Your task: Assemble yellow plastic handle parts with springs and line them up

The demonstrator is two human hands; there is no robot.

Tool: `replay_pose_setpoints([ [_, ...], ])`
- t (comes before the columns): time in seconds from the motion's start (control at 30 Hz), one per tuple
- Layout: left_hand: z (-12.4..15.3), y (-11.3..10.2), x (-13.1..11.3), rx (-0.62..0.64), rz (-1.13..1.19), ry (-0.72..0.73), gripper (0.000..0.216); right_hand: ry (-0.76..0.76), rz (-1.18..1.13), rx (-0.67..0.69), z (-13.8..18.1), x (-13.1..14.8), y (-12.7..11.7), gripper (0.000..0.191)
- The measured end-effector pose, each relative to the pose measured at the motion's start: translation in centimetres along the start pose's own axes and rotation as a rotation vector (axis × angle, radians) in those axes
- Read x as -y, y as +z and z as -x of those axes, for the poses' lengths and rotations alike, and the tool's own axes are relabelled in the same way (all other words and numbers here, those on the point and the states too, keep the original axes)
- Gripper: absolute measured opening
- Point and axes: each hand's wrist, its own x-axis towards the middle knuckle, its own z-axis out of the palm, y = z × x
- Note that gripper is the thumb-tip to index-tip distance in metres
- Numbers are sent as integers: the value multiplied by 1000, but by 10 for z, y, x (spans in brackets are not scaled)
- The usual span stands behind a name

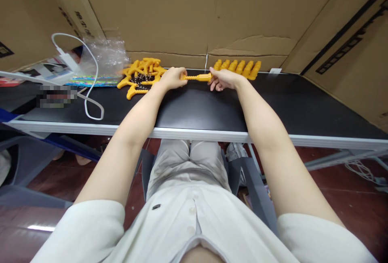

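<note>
Ridged yellow plastic piece point(196, 77) between hands point(172, 78)

We have one view only, from a camera worn on our head. It faces forward and steeply down, over our own chest and lap, along both forearms to the black table point(287, 105), which sits at arm's reach before cardboard walls point(188, 8).

Two hands, left point(172, 78) and right point(223, 79), are gripping one yellow clip point(197, 77); six clips point(238, 67) are lining up just behind the right hand.
</note>
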Motion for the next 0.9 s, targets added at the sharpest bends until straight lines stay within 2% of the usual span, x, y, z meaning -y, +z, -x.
replay_pose_setpoints([
  [0.17,1,-2,1,11,11,-4,40,-87,-94,74,9,0,-2,30],
  [0.27,0,0,3,-10,15,9,40,-98,-94,64,9,-1,-3,21],
  [0.33,0,2,4,-21,18,24,39,-83,-90,65,6,-1,-3,25],
  [0.5,-2,5,4,-40,40,49,38,-16,-48,50,1,-2,-4,59],
  [0.7,-4,5,5,-24,95,40,35,12,15,37,2,2,1,74],
  [0.8,-4,5,6,-28,96,34,34,-3,14,22,5,4,2,68],
  [0.9,-3,3,6,-26,84,23,36,-73,-28,16,8,4,-1,39],
])
